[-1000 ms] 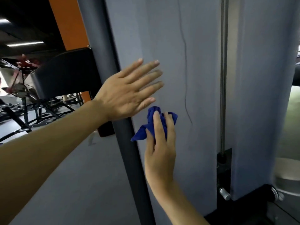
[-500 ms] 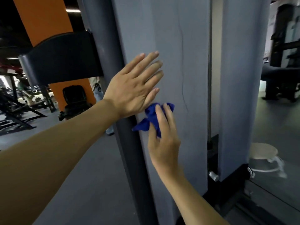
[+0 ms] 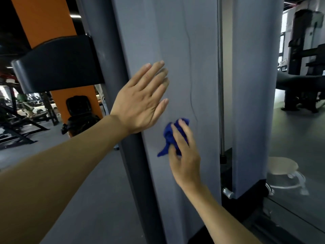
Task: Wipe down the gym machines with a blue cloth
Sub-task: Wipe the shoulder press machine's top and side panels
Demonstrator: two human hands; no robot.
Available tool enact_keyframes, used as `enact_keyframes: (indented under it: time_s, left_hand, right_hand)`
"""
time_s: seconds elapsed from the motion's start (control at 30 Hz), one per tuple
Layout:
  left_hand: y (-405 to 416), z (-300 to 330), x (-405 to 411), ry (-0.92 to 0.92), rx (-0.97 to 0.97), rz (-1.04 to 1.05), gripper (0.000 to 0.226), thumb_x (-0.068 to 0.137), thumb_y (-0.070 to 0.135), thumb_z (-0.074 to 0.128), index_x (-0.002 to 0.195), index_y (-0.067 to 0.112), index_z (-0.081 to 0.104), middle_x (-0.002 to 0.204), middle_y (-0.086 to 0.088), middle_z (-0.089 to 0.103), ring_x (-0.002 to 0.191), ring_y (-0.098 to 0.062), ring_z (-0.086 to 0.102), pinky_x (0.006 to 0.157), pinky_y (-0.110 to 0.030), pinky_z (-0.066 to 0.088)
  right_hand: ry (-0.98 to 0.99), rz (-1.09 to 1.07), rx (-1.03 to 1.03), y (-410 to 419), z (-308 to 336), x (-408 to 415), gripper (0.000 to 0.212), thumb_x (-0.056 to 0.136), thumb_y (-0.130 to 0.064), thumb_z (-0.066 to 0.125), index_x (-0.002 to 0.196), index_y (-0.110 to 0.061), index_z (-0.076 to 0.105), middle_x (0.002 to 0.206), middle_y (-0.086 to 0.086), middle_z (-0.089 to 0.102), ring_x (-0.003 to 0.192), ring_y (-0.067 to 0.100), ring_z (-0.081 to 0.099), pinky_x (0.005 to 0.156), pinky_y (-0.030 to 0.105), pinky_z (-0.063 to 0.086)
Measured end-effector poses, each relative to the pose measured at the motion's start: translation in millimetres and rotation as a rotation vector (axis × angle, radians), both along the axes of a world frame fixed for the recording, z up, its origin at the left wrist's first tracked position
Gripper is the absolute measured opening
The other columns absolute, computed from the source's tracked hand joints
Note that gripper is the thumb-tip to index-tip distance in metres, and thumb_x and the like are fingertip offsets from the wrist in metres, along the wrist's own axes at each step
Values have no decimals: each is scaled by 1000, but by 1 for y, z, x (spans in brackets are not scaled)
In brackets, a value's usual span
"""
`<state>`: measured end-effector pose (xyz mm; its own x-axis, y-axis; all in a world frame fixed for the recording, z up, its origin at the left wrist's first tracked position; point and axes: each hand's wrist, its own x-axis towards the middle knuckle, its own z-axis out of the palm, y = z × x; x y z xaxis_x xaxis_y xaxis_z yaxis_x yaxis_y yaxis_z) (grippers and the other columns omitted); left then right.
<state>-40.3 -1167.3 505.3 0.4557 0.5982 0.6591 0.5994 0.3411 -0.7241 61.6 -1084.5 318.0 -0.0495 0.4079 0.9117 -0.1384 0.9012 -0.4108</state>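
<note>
So on my feed the right hand [image 3: 184, 155] has the blue cloth [image 3: 169, 136] bunched up under it, fingers curled over the wad and pressing it flat against the grey machine panel [image 3: 175, 67]. The cloth sits roughly mid-width on that panel, closer to its left edge than to the right one, with a little tail of fabric poking out lower left of the hand. The left hand [image 3: 140, 101] is spread out flat on the same panel, fingers straight and together, holding nothing, palm heel right over the panel's left edge where it meets the dark grey upright post [image 3: 137, 164]. It's just above and left of the cloth, close but not touching it as far as I can see.

A thin dark cable [image 3: 190, 81] runs down the panel just right of both hands. Right of the panel there's a chrome guide rod [image 3: 220, 85] in a gap, then a second grey panel [image 3: 253, 94]. A black pad [image 3: 56, 66] sticks out left of the post, orange pillar [image 3: 51, 20] behind it.
</note>
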Motion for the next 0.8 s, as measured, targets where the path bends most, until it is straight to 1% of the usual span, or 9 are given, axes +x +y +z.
enact_keyframes:
  time_s: [0.1,0.2,0.3,0.43,0.5,0.57,0.67,0.73,0.8]
  left_hand:
    - [3,-4,4,-1,26,42,61,112,40,28,143,-7,51,158,-24,43,157,-37,24,130,-49,13]
    - [10,-8,11,13,58,86,62,111,41,30,138,-10,53,153,-28,47,153,-40,32,130,-49,14]
    - [15,-9,15,9,84,88,59,109,42,34,130,-8,57,146,-29,53,148,-41,39,130,-48,15]
    - [16,-10,15,-2,92,69,57,106,43,41,128,-7,59,145,-28,54,146,-41,41,130,-48,16]
    - [17,-10,14,-9,103,65,58,104,44,42,127,-6,59,145,-28,54,146,-41,41,130,-47,16]
    - [18,-10,14,-10,105,62,58,104,44,41,127,-6,59,145,-28,53,146,-41,41,130,-47,15]
    - [18,-10,14,-12,103,72,57,103,41,42,128,-7,59,147,-29,52,147,-42,40,130,-48,16]
    - [17,-10,15,-14,93,86,55,102,39,44,129,-7,59,147,-29,52,147,-42,40,130,-48,16]
    - [17,-10,16,-14,90,98,54,100,37,46,129,-7,59,147,-29,52,147,-42,40,130,-49,16]
  right_hand:
    - [-108,-5,2,9,-44,15,60,93,7,64,147,-17,54,161,5,35,149,18,37,113,35,43]
    - [-9,-21,-36,24,7,15,51,90,11,65,137,-11,64,151,14,47,141,24,47,115,30,42]
    - [152,-42,-9,37,71,11,40,89,13,64,128,3,62,137,20,55,129,32,55,107,41,50]
    - [155,-264,-124,49,70,9,40,82,19,66,120,3,61,135,22,56,125,35,55,102,38,51]
    - [81,-255,-123,37,55,5,43,86,13,65,128,4,56,146,25,48,136,37,48,109,40,48]
    - [-69,-53,-83,15,35,4,57,95,-3,60,148,2,40,164,22,24,153,31,27,122,32,31]
    - [-235,174,-51,-17,3,17,66,108,-32,33,164,-18,2,171,-2,-18,158,13,-3,126,24,15]
    - [-276,195,-62,-21,-17,23,60,111,-31,28,163,-30,-2,169,-12,-22,158,8,-3,125,24,19]
    - [-257,173,-70,-16,-19,23,60,109,-27,33,164,-30,9,171,-13,-14,158,10,5,122,17,21]
